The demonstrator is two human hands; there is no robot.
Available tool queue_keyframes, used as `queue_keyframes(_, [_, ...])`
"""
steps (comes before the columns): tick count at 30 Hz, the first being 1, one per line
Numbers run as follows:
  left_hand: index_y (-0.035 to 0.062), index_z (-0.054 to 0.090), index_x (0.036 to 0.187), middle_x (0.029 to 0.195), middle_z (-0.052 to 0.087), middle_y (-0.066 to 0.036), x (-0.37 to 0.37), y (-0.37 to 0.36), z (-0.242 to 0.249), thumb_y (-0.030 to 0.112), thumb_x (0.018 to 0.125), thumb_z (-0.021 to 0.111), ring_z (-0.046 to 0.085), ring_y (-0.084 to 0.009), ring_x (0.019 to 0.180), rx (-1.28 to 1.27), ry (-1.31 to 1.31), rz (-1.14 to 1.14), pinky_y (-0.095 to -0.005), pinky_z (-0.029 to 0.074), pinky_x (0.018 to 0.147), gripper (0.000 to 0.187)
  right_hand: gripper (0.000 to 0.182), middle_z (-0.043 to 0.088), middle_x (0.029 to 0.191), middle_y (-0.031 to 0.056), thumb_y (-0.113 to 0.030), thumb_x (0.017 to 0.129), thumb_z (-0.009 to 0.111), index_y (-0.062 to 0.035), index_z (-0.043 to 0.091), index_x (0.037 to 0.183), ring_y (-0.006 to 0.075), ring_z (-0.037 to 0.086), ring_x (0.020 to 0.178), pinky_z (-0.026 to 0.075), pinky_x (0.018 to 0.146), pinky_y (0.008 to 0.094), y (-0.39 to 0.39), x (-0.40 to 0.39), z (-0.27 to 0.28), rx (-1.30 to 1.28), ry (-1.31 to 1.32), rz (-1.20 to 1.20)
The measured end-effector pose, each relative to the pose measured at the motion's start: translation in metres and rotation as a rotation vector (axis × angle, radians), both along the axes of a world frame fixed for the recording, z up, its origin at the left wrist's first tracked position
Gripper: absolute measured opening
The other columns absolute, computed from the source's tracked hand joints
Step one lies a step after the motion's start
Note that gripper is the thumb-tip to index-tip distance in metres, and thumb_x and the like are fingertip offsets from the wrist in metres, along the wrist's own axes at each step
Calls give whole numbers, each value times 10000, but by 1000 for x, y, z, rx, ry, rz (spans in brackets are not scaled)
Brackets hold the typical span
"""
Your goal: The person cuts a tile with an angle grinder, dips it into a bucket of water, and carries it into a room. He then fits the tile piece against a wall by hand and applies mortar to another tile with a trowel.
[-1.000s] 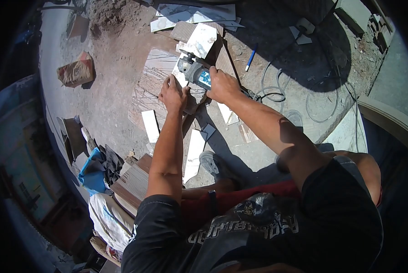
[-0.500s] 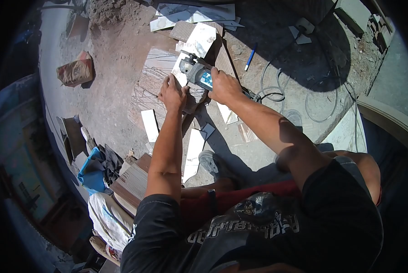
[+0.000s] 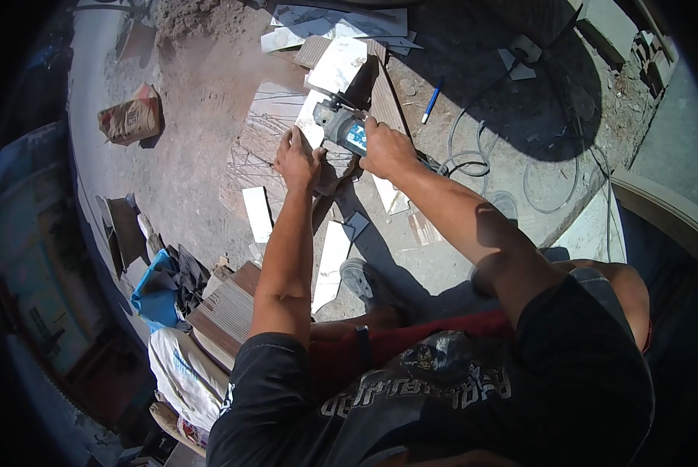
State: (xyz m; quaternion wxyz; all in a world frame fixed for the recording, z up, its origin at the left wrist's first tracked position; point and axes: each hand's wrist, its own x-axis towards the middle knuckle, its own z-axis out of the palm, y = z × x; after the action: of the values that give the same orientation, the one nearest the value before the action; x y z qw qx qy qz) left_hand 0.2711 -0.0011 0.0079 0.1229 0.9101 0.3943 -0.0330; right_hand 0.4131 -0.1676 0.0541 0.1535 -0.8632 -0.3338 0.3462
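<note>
My right hand [image 3: 386, 148] is wrapped round the blue and grey body of an angle grinder [image 3: 341, 128]. The grinder's head lies over a white tile piece [image 3: 338, 68], near its middle. My left hand [image 3: 297, 161] presses the near end of that tile with its fingers bent; the thumb and fingers are apart around the edge. Beneath the tile is a scored brown board or tile [image 3: 263, 128]. The contact between disc and tile is too small to make out.
A blue pen or marker [image 3: 432, 101] and a looped grey cable [image 3: 467, 162] lie to the right. White offcuts [image 3: 257, 214] are near my feet. A crumpled paper bag [image 3: 130, 117] lies left. More long tile strips [image 3: 349, 22] are at the top.
The grinder and my right hand have shifted slightly down and right in view. Dust shows above the scored board. My left hand keeps its hold on the tile.
</note>
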Motion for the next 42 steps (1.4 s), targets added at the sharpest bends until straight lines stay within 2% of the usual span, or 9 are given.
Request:
queue_keyframes(5, [94,417,1438,1439,437,-132,1,1,0,271,734,818,423,-357,1301,-74,-57,17,-469,348,1078,829,679,618,1126,237,-211,746,748,26,419,1291,363,652,1035,536,899,418,-1,-4,8,18,-24,-21])
queue_keyframes(9, [90,422,1435,1427,446,-134,1,-1,2,253,722,825,428,-361,1294,-72,-83,33,-474,356,1069,835,672,618,1125,238,-217,742,755,27,427,1275,363,653,1032,537,895,415,-1,2,18,0,-32,-25])
queue_keyframes(19, [37,449,1414,1390,465,-183,2,-3,1,198,719,814,444,-392,1265,-93,-153,22,-447,369,1068,801,462,618,1061,221,-132,755,702,-13,467,1135,375,662,973,533,837,450,2,-12,9,158,-180,9])
queue_keyframes(25, [25,472,1388,1389,463,-192,2,-2,3,200,704,823,441,-398,1265,-94,-157,24,-450,369,1068,789,452,614,1085,227,-143,788,696,-5,468,1153,374,659,998,524,863,455,22,-9,15,155,-108,-16])
queue_keyframes(28, [31,469,1393,1395,459,-191,2,-2,2,201,706,821,438,-394,1272,-92,-140,21,-448,366,1072,791,619,616,1097,233,-218,717,798,7,451,1178,381,650,1032,520,892,452,36,-1,14,130,-61,-20])
queue_keyframes(34, [95,414,1445,1413,453,-141,0,-1,-3,217,718,826,440,-366,1280,-66,-95,44,-474,352,1067,845,552,632,1112,230,-214,784,758,20,470,1193,358,677,1001,557,848,423,56,8,13,116,-70,-3])
queue_keyframes(37, [103,416,1444,1423,446,-134,0,-2,-5,225,720,827,429,-360,1294,-69,-91,44,-485,344,1067,842,559,625,1087,242,-182,746,752,17,462,1181,379,658,1013,529,889,438,60,9,11,123,-31,-17])
queue_keyframes(40, [107,422,1437,1423,448,-134,0,0,-5,227,721,826,426,-360,1299,-71,-97,42,-489,341,1066,832,668,635,1117,225,-279,728,834,13,473,1208,333,679,1012,560,850,398,62,7,11,91,-66,6])
queue_keyframes(42, [106,425,1432,1420,451,-136,0,-2,-4,226,720,826,430,-361,1298,-57,-84,50,-489,342,1065,826,696,637,1120,220,-295,710,852,8,474,1210,331,679,1012,561,850,394,65,7,10,89,-61,10])
